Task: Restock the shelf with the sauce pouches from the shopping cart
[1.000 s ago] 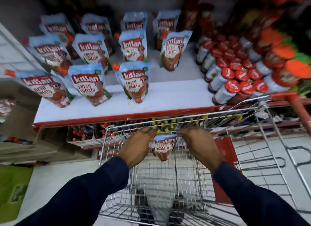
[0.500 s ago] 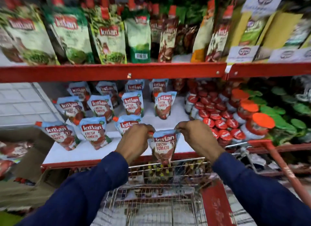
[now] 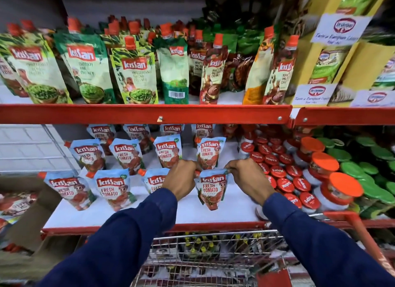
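Left hand (image 3: 181,181) and right hand (image 3: 245,177) pinched the sauce pouch (image 3: 211,189) top corners at frame center, its base seemingly touching the shelf (image 3: 235,209).

Both hands, the left hand (image 3: 181,181) and the right hand (image 3: 248,177), pinch the top corners of a tomato sauce pouch (image 3: 211,190) over the white shelf (image 3: 149,214), perhaps touching it.

Bright, even store light, with wide-angle bending at the edges.
The white shelf (image 3: 213,214) is evenly lit with soft shadows under the pouches; the upper-right label cards (image 3: 339,29) and far corners are blurred, and the red shelf rail (image 3: 149,114) bows.
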